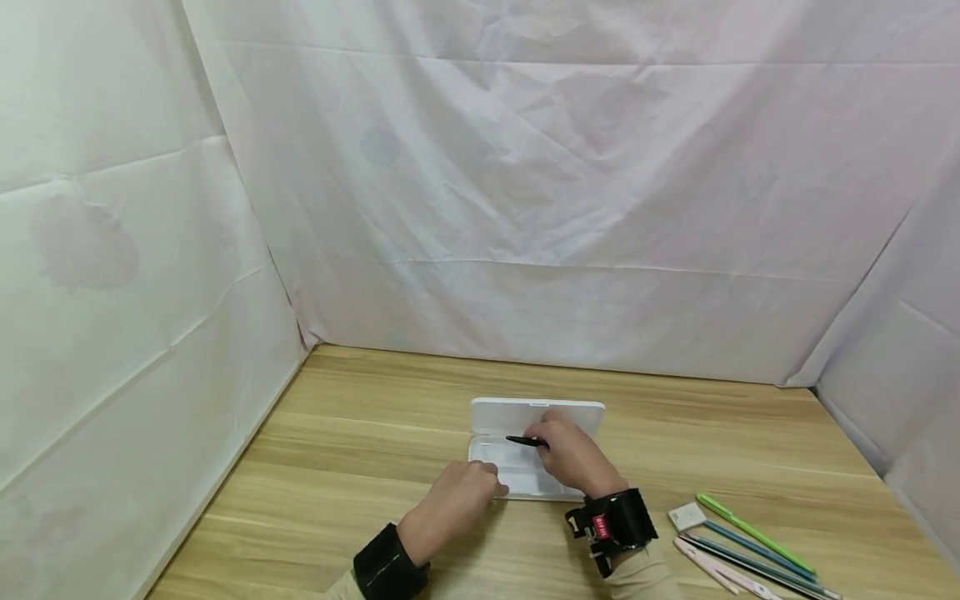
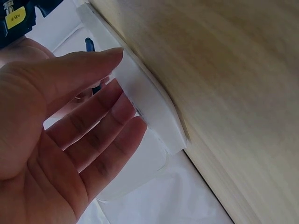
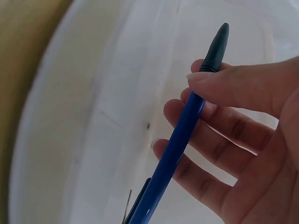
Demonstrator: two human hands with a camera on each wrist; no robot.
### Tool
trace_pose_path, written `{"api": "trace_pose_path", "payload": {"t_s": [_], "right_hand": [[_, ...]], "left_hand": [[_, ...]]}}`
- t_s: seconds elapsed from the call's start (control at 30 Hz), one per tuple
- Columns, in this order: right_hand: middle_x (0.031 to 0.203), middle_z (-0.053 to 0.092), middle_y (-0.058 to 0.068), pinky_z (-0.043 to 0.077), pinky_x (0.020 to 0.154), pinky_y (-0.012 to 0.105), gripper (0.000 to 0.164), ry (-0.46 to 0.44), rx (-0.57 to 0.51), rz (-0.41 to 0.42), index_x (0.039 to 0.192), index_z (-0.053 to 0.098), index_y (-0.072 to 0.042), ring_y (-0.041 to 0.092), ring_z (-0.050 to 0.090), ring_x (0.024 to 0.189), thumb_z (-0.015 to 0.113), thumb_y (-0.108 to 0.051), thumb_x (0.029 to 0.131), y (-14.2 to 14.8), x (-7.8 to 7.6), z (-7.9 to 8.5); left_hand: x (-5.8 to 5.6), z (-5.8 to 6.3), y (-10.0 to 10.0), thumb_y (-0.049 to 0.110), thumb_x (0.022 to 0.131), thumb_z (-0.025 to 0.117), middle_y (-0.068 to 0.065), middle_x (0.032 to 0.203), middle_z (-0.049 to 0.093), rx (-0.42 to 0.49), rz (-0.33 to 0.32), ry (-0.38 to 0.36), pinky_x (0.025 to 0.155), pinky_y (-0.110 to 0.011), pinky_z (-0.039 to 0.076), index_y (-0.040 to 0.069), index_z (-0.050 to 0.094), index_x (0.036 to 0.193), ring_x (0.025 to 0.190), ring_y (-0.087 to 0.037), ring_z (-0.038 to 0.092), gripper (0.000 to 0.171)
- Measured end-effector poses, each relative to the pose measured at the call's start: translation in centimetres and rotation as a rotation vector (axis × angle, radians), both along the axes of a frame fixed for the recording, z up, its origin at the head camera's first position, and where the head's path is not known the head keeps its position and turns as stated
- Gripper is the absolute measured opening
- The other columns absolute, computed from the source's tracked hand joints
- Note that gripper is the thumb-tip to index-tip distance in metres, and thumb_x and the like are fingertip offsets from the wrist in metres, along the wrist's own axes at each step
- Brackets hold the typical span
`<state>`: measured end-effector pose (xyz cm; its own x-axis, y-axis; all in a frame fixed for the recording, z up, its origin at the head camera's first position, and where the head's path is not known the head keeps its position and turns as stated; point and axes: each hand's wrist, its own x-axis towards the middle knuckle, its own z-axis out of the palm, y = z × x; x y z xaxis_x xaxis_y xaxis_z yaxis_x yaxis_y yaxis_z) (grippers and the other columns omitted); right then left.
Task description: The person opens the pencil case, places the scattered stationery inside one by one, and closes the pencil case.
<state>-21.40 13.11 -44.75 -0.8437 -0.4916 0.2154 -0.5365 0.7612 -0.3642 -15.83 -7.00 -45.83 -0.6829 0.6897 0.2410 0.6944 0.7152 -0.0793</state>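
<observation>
An open white pencil case (image 1: pixel 491 452) stands on the wooden table, its lid raised at the far side. My left hand (image 1: pixel 461 492) is at the case's near left edge; in the left wrist view its thumb (image 2: pixel 100 63) and fingertips lie on either side of the case's front wall (image 2: pixel 152 100). Above the case, my right hand (image 1: pixel 566 450) pinches a blue pen (image 3: pixel 173 144) with a dark green tapered end between thumb and fingers. The pen's tapered end points left in the head view. The right hand covers part of the case's right side.
To the right on the table (image 1: pixel 360 417) lie a white eraser (image 1: pixel 686 517), a bright green pen (image 1: pixel 753 530), several dark and blue pens or pencils (image 1: pixel 757 547) and a pink compass (image 1: pixel 708 565). White cloth (image 1: pixel 525 208) hangs behind and at both sides.
</observation>
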Motion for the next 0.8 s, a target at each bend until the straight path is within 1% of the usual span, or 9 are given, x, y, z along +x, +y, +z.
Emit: {"api": "trace_pose_path", "payload": {"t_s": [0.13,0.23,0.37,0.57,0.8], "right_hand": [[0.086,0.063,0.006,0.05,0.071,0.031,0.021,0.038,0.004,0.047,0.091,0.075,-0.003,0.018,0.059,0.08,0.067,0.012,0.077,0.0,0.0,-0.4],[0.085,0.063,0.006,0.049,0.069,0.031,0.021,0.048,0.006,0.056,0.09,0.074,-0.002,0.019,0.059,0.078,0.067,0.012,0.077,-0.1,0.0,-0.6],[0.084,0.062,0.005,0.049,0.068,0.031,0.02,0.046,0.011,0.049,0.089,0.074,-0.003,0.018,0.057,0.077,0.068,0.011,0.077,-0.1,0.0,-0.9],[0.084,0.063,0.005,0.051,0.07,0.032,0.019,0.047,0.034,0.045,0.089,0.075,-0.003,0.017,0.059,0.078,0.07,0.011,0.076,-0.1,-0.1,-1.3],[0.084,0.063,0.006,0.051,0.071,0.033,0.025,0.008,0.061,0.042,0.089,0.074,-0.002,0.017,0.059,0.078,0.068,0.014,0.072,0.1,-0.1,-1.5]], "left_hand": [[-0.1,-0.3,0.0,0.005,0.071,0.075,0.01,0.066,0.056,0.007,-0.005,0.024,0.045,-0.022,0.035,0.025,0.07,0.07,0.056,-0.004,0.049,0.021],[-0.2,-0.4,0.0,0.005,0.072,0.075,0.01,0.065,0.055,0.014,-0.007,0.032,0.045,-0.022,0.034,0.024,0.068,0.067,0.055,-0.004,0.047,0.021],[-0.2,-0.5,0.0,0.006,0.073,0.075,0.01,0.066,0.057,0.018,-0.005,0.03,0.045,-0.021,0.034,0.024,0.07,0.069,0.055,-0.004,0.048,0.019],[-0.2,-0.5,0.1,0.01,0.075,0.076,0.009,0.067,0.058,-0.014,-0.004,0.05,0.046,-0.021,0.036,0.026,0.074,0.074,0.057,-0.004,0.051,0.017],[-0.2,-0.4,0.2,0.008,0.074,0.076,0.01,0.068,0.06,-0.037,-0.013,0.053,0.047,-0.02,0.037,0.028,0.076,0.077,0.059,-0.004,0.053,0.02]]}}
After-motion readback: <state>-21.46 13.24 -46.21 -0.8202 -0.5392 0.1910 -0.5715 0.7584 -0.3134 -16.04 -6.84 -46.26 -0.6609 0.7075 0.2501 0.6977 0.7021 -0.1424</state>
